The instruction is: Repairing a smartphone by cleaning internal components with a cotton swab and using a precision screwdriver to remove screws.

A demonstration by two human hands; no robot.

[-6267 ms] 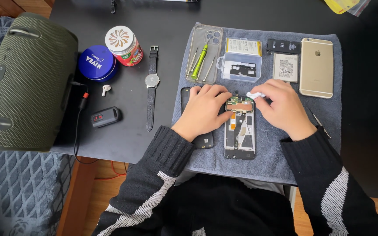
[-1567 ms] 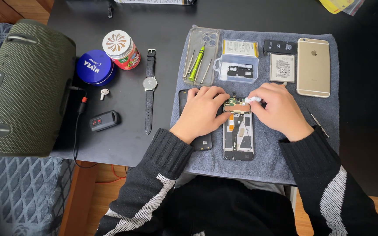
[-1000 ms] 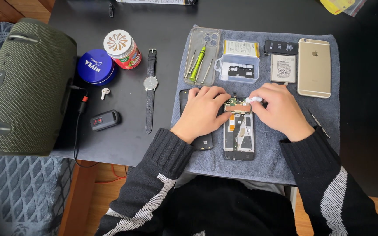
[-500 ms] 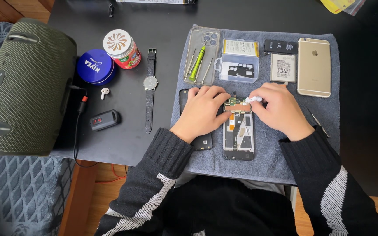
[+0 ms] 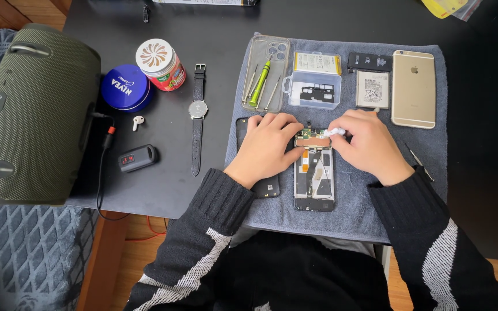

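On the grey towel point(image 5: 376, 213) near the front edge of the desk point(image 5: 203, 23), the opened phone point(image 5: 314, 175) has its back off, the left hand point(image 5: 269, 147) lies flat steadying it, and the right hand point(image 5: 370, 144) pinches a small white wad point(image 5: 334, 132) against its top end.

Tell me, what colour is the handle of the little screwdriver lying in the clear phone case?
Bright green handle of the screwdriver, seen in the head view.

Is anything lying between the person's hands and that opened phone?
Nothing visible does. The left hand rests at the opened phone's upper left edge, and the right hand presses a small white wad onto its top end.
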